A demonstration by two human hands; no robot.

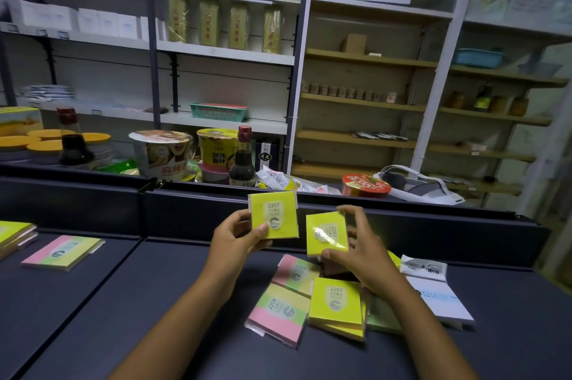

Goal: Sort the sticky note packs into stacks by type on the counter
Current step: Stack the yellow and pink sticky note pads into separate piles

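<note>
Two forearms reach up from the bottom of the frame over the dark desk [130, 311]. Lowest, right of centre, lies the unsorted heap: a yellow 2207 pack [336, 302] on top of more yellow ones, and beside it two pink-and-green 2209 packs [280, 314], overlapping loosely. Above the heap, the left hand [238, 240] pinches a yellow pack [274, 215] by its lower left corner, thumb across the face, label upright. Just right of it, the right hand [362, 243] clamps a second yellow pack [326, 234] between thumb below and fingertips above, tilted, its wrap glaring. These packs look light and stiff enough to hold by an edge, though the shiny film is likely slippery, so a grip across two opposite edges seems safest. At the left of the frame a single pink-and-green pack [63, 252] lies flat, with what looks like a started stack [15, 234] at the far left edge. A white booklet [439, 299] lies right of the heap. Behind the desk's raised back, a green basket [218, 111] sits on a shelf; its contents are not clear.
</note>
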